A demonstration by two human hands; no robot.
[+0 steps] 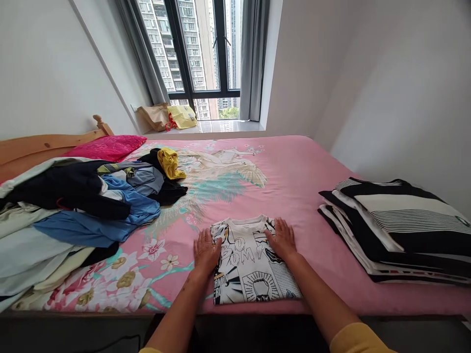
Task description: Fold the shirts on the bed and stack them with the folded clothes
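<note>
1. We have a printed shirt point(257, 269) lying face up near the front edge of the bed point(294, 169), between our two hands. It makes a compact, nearly rectangular shape, its collar toward the window; the sleeves do not show.

2. Our left hand point(207, 249) lies along the shirt's left edge, palm down, and our right hand point(282, 239) along the upper right edge. In both, the grip is spread and flat, fingers stretched out, pressing or resting on the cloth with nothing pinched or lifted. How hard we press, we cannot tell.

3. We judge the step in hand to be squaring and smoothing the folded shirt: the outline looks tidy, with only the lower edge slightly slanted.

4. From here, we think a further fold would call for taking the cloth evenly at both sides; lifting the shirt would call for fingers under both edges, keeping it level so that the tucked layers do not slip out.

5. To our right, well apart from the shirt, sits a folded stack point(401, 220) of mostly black and white garments. To our left, a loose heap point(84, 196) of clothes lies unfolded.

6. Farther out, we see a bright pink pillow point(110, 147) by the headboard point(44, 146).
</note>
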